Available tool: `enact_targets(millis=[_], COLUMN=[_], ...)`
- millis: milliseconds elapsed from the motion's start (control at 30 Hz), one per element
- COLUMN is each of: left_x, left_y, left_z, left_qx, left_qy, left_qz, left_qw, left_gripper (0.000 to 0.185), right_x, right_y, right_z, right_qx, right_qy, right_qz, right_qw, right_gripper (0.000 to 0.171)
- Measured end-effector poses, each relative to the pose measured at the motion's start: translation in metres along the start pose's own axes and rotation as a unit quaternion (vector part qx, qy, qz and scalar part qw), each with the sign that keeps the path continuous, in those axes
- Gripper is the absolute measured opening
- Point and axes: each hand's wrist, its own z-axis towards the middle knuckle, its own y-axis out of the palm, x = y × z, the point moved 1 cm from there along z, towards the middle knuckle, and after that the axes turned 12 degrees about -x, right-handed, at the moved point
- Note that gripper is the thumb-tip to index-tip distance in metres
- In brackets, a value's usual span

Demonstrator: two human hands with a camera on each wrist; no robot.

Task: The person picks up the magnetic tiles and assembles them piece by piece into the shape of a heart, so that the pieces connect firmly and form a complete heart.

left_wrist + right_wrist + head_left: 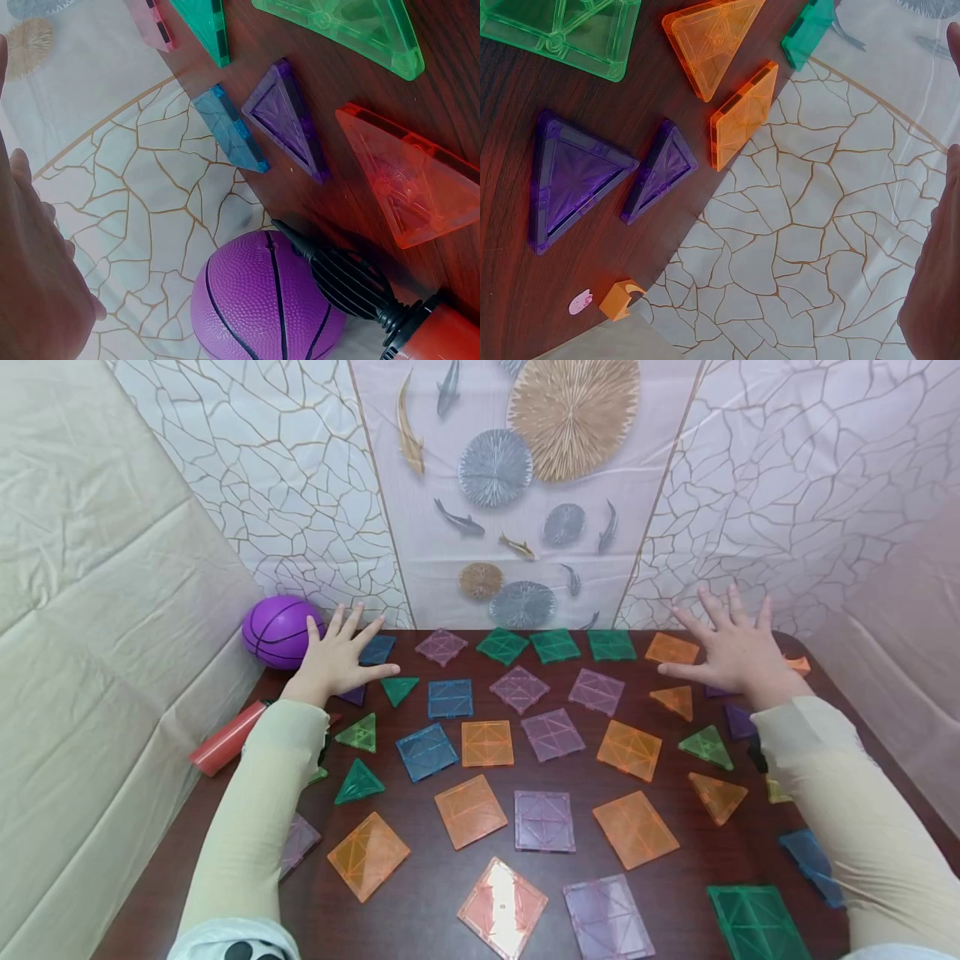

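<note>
Two hands are hovering with fingers spread over the far edge of a dark table (420, 893) strewn with translucent magnetic tiles. The left hand (335, 656) is lying flat, holding nothing; its fingertips are over a blue square tile (377, 649), and a dark purple tile (352, 696) is peeking out under its heel. A purple ball (276, 631) is sitting just beside its outer edge, and a red pump (225, 739) is lying beside the wrist. The right hand (731, 647) is likewise splayed and gripping nothing, with an orange square tile (672, 649) just inside its thumb and an orange triangle (674, 700) below the thumb.

The left wrist view is showing what the head view is hiding: the pump's black ribbed hose (341, 277) reaching up against the ball, and a red triangle (409, 176) next to the purple triangle. The right wrist view is revealing two purple triangles (574, 176) lying side by side near the table's rim, plus a small orange block (621, 298) and a tiny pink piece (580, 302) at the very edge, mostly covered by the hand from above.

Nearer the sleeves, orange, purple, blue and green squares are lying scattered, apart from one another.
</note>
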Motion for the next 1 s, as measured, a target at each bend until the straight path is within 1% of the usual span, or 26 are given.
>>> enact_targets(millis=[167,333,433,567,667,800,900,1000], left_x=[0.001,0.003,0.004,0.008,0.016,0.035,0.053,0.073], left_y=[0.000,0.000,-0.001,-0.003,-0.005,-0.007,-0.002,0.008], left_z=[-0.001,-0.002,-0.004,-0.009,-0.018,-0.036,-0.053,-0.071], left_qx=[-0.006,0.001,0.005,0.017,0.033,0.050,0.061,0.068], left_qy=[0.001,-0.001,-0.004,0.003,0.017,0.049,0.072,0.089], left_qz=[-0.001,-0.002,-0.004,-0.014,-0.015,-0.007,-0.001,-0.005], left_qw=[1.0000,1.0000,1.0000,0.9998,0.9992,0.9976,0.9956,0.9937], left_gripper=[0.092,0.093,0.094,0.095,0.096,0.094,0.094,0.094], right_x=[-0.002,-0.004,-0.008,-0.017,-0.028,-0.047,-0.065,-0.082], right_y=[0.001,-0.001,-0.005,-0.017,-0.026,-0.036,-0.037,-0.030], right_z=[-0.001,-0.002,-0.004,-0.011,-0.019,-0.037,-0.055,-0.074], right_qx=[-0.007,-0.004,0.001,0.011,0.022,0.043,0.061,0.084], right_qy=[0.002,0.002,-0.005,-0.027,-0.053,-0.098,-0.144,-0.194], right_qz=[0.005,-0.002,-0.011,-0.009,0.002,0.020,0.034,0.050], right_qw=[1.000,1.000,1.000,1.000,0.998,0.994,0.987,0.976], right_gripper=[0.096,0.098,0.100,0.100,0.099,0.096,0.093,0.090])
